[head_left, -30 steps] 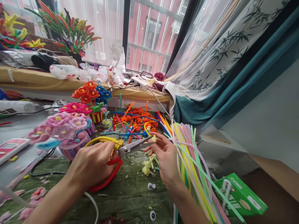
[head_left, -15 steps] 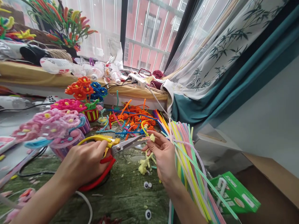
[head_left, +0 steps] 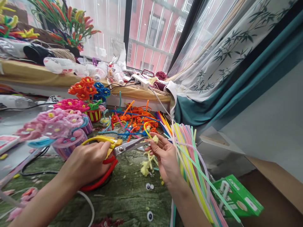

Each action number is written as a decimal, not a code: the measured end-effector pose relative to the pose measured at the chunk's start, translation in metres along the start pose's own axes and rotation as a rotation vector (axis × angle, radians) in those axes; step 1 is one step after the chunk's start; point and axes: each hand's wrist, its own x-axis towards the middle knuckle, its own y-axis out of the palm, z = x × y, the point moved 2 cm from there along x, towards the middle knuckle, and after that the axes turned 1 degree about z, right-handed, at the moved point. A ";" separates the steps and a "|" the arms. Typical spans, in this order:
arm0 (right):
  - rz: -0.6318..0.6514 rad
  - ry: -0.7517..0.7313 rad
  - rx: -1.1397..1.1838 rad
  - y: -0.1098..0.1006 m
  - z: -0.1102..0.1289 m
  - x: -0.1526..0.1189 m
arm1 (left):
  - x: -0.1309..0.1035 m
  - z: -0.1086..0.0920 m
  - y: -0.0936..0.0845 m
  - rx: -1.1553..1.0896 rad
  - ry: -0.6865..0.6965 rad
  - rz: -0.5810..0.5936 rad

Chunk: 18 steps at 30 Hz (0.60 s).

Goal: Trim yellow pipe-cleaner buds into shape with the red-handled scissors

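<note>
My left hand (head_left: 88,164) grips a pair of scissors (head_left: 131,146) with one yellow and one red handle. The blades point right, and their tips reach the fingers of my right hand (head_left: 165,157). Between my right thumb and fingers is a small pale yellow fuzzy piece (head_left: 155,139). Whether the blades touch it, I cannot tell. Just below on the green tabletop lie pale yellow pipe cleaner pieces (head_left: 145,168). Googly eyes (head_left: 150,216) lie nearer to me.
A bundle of long pastel pipe cleaners (head_left: 189,157) lies right of my right hand. Orange pipe cleaner pieces (head_left: 139,118) are heaped behind. Pink flower pots (head_left: 68,143) stand at left. A green box (head_left: 239,195) sits low at right. Bottles (head_left: 59,65) line the windowsill.
The whole view has shifted slightly to the right. Both hands keep nearly the same pose, with the scissors and the yellow piece still held.
</note>
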 end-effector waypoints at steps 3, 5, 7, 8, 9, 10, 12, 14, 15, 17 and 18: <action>0.022 0.064 0.025 -0.001 0.000 0.001 | 0.000 0.000 0.000 -0.005 -0.010 0.016; 0.036 0.093 0.036 -0.002 0.000 0.001 | 0.000 0.001 0.001 -0.012 -0.015 0.025; 0.045 0.105 0.040 -0.003 -0.001 0.002 | -0.001 0.002 0.001 -0.021 -0.023 0.036; 0.049 0.104 0.040 -0.004 -0.002 0.003 | -0.001 0.002 0.002 -0.026 -0.028 0.044; 0.055 0.099 0.037 -0.005 -0.003 0.003 | -0.002 0.003 0.002 -0.031 -0.030 0.051; 0.062 0.094 0.032 -0.006 -0.003 0.004 | -0.002 0.003 0.002 -0.034 -0.030 0.057; 0.075 0.083 0.021 -0.007 -0.004 0.004 | -0.001 0.004 0.002 -0.038 -0.024 0.065; 0.085 0.081 0.018 -0.007 -0.004 0.004 | -0.001 0.004 0.001 -0.038 -0.008 0.067; 0.087 0.083 0.022 -0.007 -0.003 0.004 | 0.000 0.003 0.001 -0.036 -0.001 0.068; 0.094 0.089 0.031 -0.007 -0.003 0.005 | 0.000 0.003 0.001 -0.034 0.008 0.068; 0.097 0.093 0.034 -0.007 -0.003 0.004 | 0.000 0.003 0.000 -0.035 0.013 0.069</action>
